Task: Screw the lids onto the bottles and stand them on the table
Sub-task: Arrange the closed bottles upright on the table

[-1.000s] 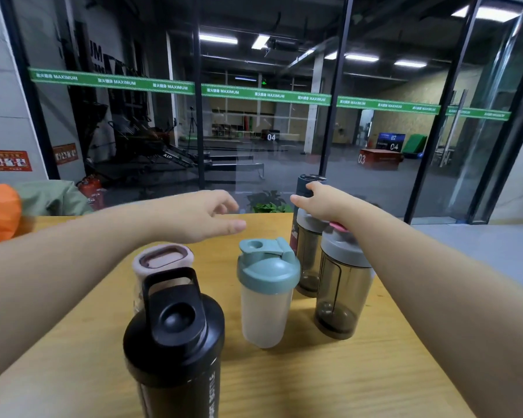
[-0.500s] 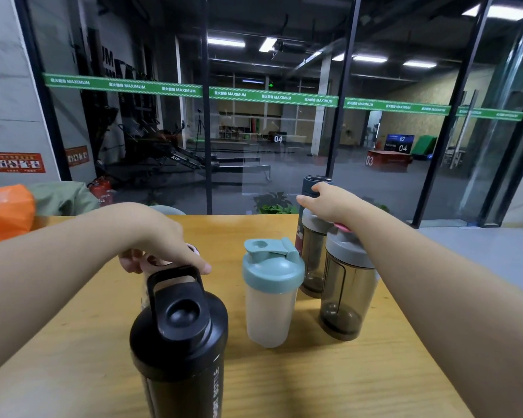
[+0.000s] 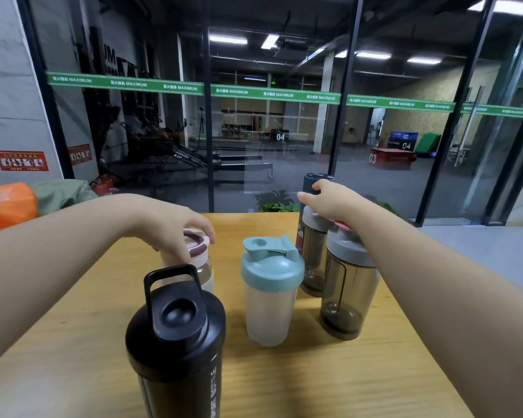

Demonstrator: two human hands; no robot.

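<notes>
Five shaker bottles stand upright on the wooden table (image 3: 329, 384), all with lids on. The black shaker bottle (image 3: 175, 342) with a loop handle on its lid is closest to the near edge. Just behind it stands the pink-lidded bottle (image 3: 201, 260), partly hidden by the black one. The left hand (image 3: 175, 230) is curled down over the pink lid (image 3: 197, 242), fingers closed around its rim from above. To the right, near the middle of the table, is the frosted bottle with the teal lid (image 3: 271, 291), touched by neither hand. Beside it on the right stands a smoky grey bottle with a grey lid (image 3: 347, 288), a pink tab showing at its top under the right forearm. Behind that one, towards the far edge, is a second smoky bottle (image 3: 313, 251) with a tall dark cap (image 3: 313, 180). The right hand (image 3: 329, 200) reaches over to this cap, fingers bent around its side and touching it; how firmly it grips cannot be told. An orange bag (image 3: 6, 203) lies beyond the table's left edge, in front of the glass wall.
</notes>
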